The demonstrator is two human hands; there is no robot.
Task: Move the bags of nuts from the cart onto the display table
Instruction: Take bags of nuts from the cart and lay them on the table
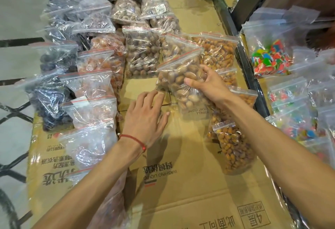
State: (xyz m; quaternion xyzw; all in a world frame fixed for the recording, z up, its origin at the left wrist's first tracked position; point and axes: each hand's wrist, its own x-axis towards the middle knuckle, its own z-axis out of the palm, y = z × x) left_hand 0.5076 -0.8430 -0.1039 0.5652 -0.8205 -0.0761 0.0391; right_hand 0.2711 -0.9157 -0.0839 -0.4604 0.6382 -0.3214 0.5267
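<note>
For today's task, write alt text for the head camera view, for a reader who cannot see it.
A person's right hand grips a clear zip bag of brown nuts over a cardboard-covered table, while the left hand rests open beside it. Rows of other filled clear bags lie around them.

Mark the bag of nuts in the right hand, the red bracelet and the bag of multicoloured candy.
bag of nuts (175, 81): head view, nut-filled middle.
red bracelet (134, 139): head view, cord across the wrist.
bag of multicoloured candy (270, 59): head view, candy-filled middle.
</note>
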